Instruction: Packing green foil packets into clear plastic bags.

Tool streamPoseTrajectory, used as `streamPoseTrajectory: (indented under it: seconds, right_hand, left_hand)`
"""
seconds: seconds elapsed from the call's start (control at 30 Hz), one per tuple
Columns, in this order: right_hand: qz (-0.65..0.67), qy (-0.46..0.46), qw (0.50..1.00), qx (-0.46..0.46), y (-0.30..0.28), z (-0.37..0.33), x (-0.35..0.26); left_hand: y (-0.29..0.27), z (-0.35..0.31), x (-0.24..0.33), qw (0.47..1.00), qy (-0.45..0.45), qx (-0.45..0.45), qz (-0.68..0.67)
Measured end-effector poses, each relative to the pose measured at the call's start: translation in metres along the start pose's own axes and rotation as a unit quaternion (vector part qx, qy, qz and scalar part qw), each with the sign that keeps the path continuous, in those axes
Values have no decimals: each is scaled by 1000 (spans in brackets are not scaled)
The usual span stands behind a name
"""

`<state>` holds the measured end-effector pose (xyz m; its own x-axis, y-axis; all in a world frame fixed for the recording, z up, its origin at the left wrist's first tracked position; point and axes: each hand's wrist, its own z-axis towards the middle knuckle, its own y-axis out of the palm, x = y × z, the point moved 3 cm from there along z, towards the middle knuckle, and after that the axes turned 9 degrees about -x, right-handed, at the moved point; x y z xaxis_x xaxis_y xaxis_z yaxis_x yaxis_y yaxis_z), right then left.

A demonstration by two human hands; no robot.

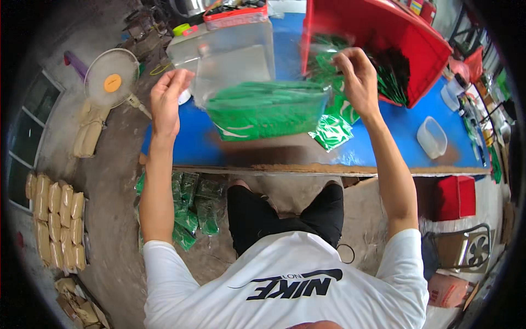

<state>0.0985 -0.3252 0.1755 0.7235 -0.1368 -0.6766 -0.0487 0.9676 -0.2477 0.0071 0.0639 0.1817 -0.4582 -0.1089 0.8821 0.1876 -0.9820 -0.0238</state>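
I have the green bundle (266, 112), motion-blurred, at four o'clock from the left hand's (169, 101) fingertips and eight o'clock from those of the right hand (359, 82). Both hands are partly curled, thumbs near fingers; I cannot tell whether either pinches clear film. For me, a green-and-white packet (332, 131) lies between three and four o'clock from the bundle on the blue table (383, 145); the red bin (356, 16) sits at the right hand's one o'clock.

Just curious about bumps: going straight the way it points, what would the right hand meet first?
The right hand would probably meet the red bin first, though depth is unclear here.
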Motion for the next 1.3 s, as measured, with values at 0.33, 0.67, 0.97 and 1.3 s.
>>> streamPoseTrajectory:
  seconds: [0.33, 0.67, 0.97, 1.3]
  right_hand:
    - [49, 29, 997, -58, 3, -41, 6]
    - [78, 86, 990, -82, 27, -48, 28]
    - [74, 212, 972, 72, 91, -6, 62]
    - [183, 297, 937, -4, 112, -172, 72]
  left_hand:
    - [8, -40, -22, 999, -2, 11, 30]
    - [7, -47, -65, 995, -11, 88, -55]
    - [39, -15, -66, 966, 7, 228, 122]
    - [25, -153, -134, 932, 26, 275, 235]
